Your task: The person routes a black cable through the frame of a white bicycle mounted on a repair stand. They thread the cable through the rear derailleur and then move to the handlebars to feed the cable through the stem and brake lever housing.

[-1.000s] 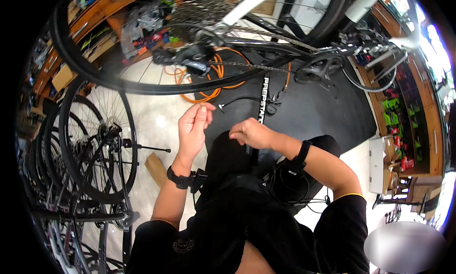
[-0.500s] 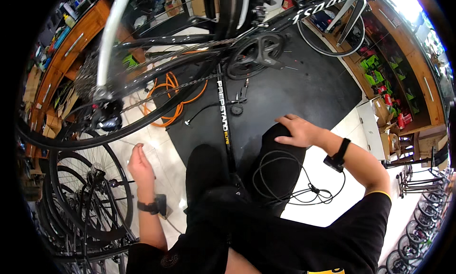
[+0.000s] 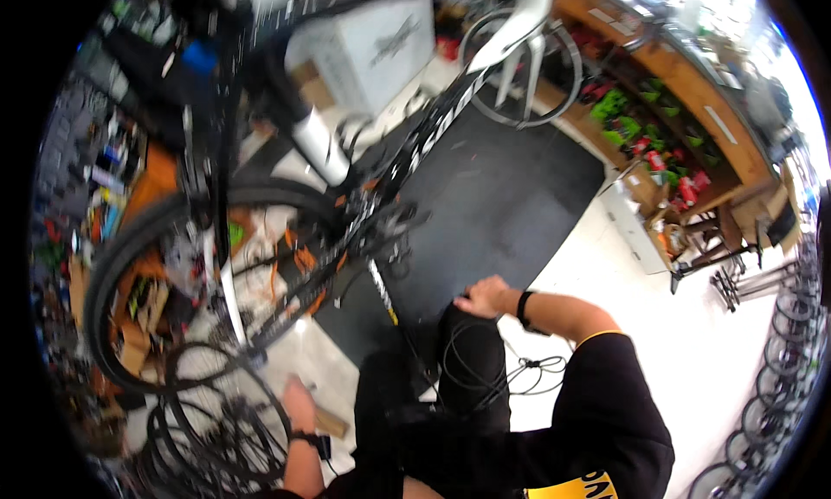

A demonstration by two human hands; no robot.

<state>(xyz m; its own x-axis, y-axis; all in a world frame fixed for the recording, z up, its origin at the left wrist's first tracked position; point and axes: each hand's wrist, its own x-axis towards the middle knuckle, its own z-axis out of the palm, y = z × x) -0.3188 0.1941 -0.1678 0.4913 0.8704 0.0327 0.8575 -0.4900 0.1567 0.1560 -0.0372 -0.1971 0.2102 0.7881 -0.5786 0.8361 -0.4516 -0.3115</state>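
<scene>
My right hand rests on my right knee, fingers draped over it and holding nothing. My left hand hangs low at my left side, below the bicycle's rear wheel. Motion blur hides its fingers, so I cannot make out any hold. A black bicycle with white parts is held up in front of me on a black repair stand. Its crank and chainrings look smeared. A thin black cable, looped and tied in a bundle, lies across my right thigh and hangs beside it.
A black mat covers the floor beneath the bicycle. Several wheels stand at lower left, and an orange hose lies behind the rear wheel. A wooden workbench with shelved boxes runs along the right. A white box stands at the back.
The view has swung up and to the left, showing more of the bicycle's upper frame. My left hand has dropped lower and nearer my body. The right hand stays on the knee.
</scene>
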